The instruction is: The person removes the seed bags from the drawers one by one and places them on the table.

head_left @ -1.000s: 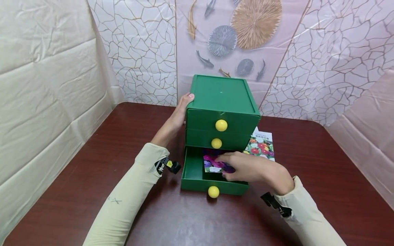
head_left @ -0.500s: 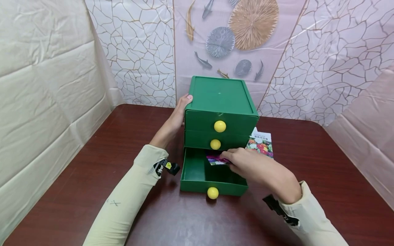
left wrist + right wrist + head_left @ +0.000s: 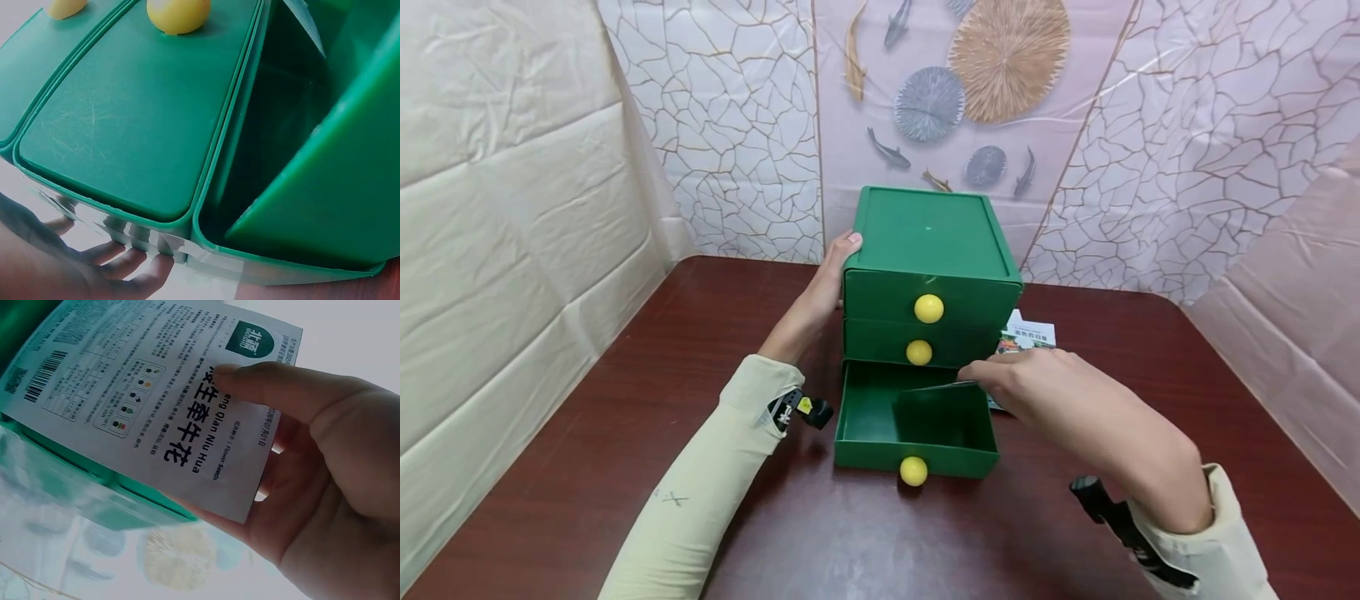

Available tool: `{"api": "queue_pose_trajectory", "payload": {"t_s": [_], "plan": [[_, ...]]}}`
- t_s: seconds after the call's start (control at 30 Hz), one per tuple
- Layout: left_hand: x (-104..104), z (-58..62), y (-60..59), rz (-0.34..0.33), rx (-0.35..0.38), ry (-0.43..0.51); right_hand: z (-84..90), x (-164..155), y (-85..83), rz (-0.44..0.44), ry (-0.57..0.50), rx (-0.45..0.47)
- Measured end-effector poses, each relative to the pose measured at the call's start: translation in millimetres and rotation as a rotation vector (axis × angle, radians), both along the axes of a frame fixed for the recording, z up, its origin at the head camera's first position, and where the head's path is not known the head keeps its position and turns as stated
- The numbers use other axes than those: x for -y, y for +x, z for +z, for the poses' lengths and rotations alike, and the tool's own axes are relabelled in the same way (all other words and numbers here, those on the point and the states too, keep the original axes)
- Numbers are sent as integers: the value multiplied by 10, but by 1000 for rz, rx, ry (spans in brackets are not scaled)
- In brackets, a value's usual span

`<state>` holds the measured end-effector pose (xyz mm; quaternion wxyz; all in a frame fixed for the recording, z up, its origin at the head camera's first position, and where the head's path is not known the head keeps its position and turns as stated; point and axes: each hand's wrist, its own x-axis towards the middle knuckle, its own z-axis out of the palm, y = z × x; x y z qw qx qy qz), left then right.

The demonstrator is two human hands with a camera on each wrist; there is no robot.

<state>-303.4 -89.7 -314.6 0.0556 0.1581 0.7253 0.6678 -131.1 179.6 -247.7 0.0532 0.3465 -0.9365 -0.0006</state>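
One green cabinet with three drawers stands on the table, each drawer bearing one yellow knob: three knobs in all. The top two drawers are closed; the bottom drawer is pulled out toward you.

Your left hand rests flat against the cabinet's left side, fingers straight and gripping nothing; the left wrist view shows those fingertips along the cabinet's edge.

Your right hand hovers over the right side of the bottom drawer and pinches one seed packet, thumb pressed on its printed back and fingers beneath. In the head view the packet shows only edge-on at your fingertips, above the drawer.

A second packet lies flat on the table just right of the cabinet, partly hidden behind your right hand.
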Motion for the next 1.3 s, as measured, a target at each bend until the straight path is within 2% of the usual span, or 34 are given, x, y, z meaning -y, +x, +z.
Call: {"api": "queue_pose_trajectory", "payload": {"t_s": [0.17,0.33,0.47,0.53,0.6,0.73,0.97,1.07,1.3], "plan": [[21,3,-1,-3,-10,4,120,-143,94,18,-112,-16],[35,9,-1,5,-12,1,195,-311,108,51,-171,-95],[40,-2,-12,14,-16,6,218,-435,102,-28,-126,-81],[41,-12,-14,15,-21,17,217,-485,84,-97,-97,-53],[45,-19,-6,14,-20,17,208,-524,45,-161,-74,-44],[41,-39,2,13,-18,23,186,-593,-75,-231,-87,-57],[-4,-33,4,8,-11,25,192,-800,-147,-205,-90,-44],[-20,-17,1,10,-15,28,179,-842,-184,-243,-73,-35],[-36,-2,15,12,-14,23,-18,-824,-477,-370,-49,54]]}}
